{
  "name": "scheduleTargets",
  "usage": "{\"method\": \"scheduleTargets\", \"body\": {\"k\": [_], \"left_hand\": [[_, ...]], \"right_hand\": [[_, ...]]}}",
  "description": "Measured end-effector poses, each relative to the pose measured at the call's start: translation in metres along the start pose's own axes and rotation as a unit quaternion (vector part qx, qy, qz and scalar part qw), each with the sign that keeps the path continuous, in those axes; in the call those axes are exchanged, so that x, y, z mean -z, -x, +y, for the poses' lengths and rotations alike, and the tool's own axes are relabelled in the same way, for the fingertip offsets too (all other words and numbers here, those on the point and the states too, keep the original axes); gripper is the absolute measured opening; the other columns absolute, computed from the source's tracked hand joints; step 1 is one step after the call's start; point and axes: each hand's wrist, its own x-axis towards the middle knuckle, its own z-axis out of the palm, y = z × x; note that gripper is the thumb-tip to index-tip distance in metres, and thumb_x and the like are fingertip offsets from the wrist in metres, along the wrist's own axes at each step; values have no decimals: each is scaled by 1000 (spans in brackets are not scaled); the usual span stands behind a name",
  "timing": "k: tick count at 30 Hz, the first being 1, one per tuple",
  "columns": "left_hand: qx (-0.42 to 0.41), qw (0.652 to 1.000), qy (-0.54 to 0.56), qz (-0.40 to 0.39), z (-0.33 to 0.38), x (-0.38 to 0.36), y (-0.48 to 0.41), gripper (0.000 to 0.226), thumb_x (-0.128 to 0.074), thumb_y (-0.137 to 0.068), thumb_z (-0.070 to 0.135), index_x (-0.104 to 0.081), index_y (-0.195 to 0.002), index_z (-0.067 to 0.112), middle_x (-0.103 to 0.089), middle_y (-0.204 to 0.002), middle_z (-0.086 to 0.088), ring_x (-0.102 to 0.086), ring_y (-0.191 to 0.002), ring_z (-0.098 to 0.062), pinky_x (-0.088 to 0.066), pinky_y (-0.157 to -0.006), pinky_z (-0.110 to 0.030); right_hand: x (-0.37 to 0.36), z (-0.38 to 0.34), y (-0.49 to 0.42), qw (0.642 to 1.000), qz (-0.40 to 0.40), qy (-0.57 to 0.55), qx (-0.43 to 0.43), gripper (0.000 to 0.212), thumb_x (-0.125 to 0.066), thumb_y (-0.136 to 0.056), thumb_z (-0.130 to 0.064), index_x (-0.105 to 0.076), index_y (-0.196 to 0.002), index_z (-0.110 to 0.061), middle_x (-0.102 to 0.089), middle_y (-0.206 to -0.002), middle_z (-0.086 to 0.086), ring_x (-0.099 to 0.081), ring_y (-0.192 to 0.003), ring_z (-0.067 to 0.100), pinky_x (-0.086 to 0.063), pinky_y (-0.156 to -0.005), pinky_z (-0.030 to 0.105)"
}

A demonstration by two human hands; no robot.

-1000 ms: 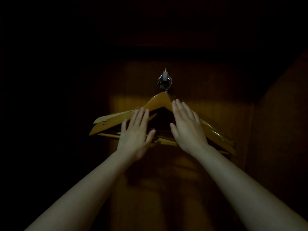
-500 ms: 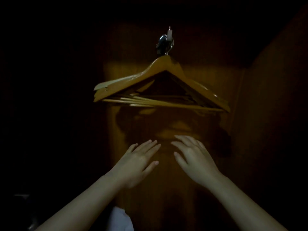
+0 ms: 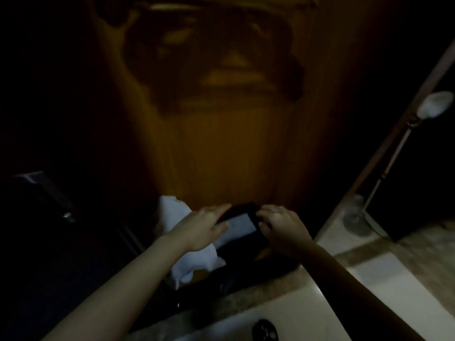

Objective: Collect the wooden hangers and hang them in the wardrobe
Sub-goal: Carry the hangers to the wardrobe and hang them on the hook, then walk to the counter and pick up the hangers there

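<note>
Only a pale sliver of the wooden hangers (image 3: 172, 6) shows at the top edge, and their shadow falls on the wardrobe's wooden back panel (image 3: 221, 156). Both my hands are low, at the wardrobe's bottom. My left hand (image 3: 202, 227) lies with straight fingers over a white cloth (image 3: 172, 212) and the left side of a dark flat object (image 3: 241, 222) with a pale face. My right hand (image 3: 280, 227) has bent fingers at that object's right edge. Dim light and blur hide whether it grips it.
The wardrobe's right side edge (image 3: 394, 134) runs diagonally. Beyond it stands a thin pole (image 3: 391, 163) with a white rounded top (image 3: 435, 104). Pale tiled floor (image 3: 369, 279) lies at the lower right, with a dark round thing (image 3: 264, 328). A dark shape (image 3: 37, 178) sits at the left.
My view has dropped from the hanging hangers to the wardrobe's bottom. Both hands have come down off the hangers and now reach the dark flat object and white cloth.
</note>
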Motion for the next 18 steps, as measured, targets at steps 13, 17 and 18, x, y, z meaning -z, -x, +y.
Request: {"method": "scheduleTargets", "body": {"k": [13,17,18], "left_hand": [[-35,961,20,-273,60,-196,41,44,-41,-97,33,-37,-139,19,-51,-137,-11,-53,-118,-28,-44,-91,-27],[-15,940,22,-341,92,-247,50,48,-42,-97,30,-35,-142,13,-45,-142,-14,-48,-125,-27,-43,-100,-33],[-4,935,25,-354,104,-258,54,48,-42,-98,28,-35,-142,11,-43,-143,-14,-45,-127,-27,-41,-102,-32]], "right_hand": [[-134,78,232,944,-109,-96,-296,37,-41,-97,-30,-48,-132,-21,-48,-140,0,-51,-120,21,-38,-102,33],[-162,110,311,907,-147,-124,-375,39,-40,-97,-31,-46,-133,-20,-47,-140,3,-48,-124,23,-37,-102,34],[-168,118,330,895,-160,-133,-394,39,-39,-97,-31,-46,-134,-19,-47,-140,3,-47,-124,23,-37,-102,34]]}}
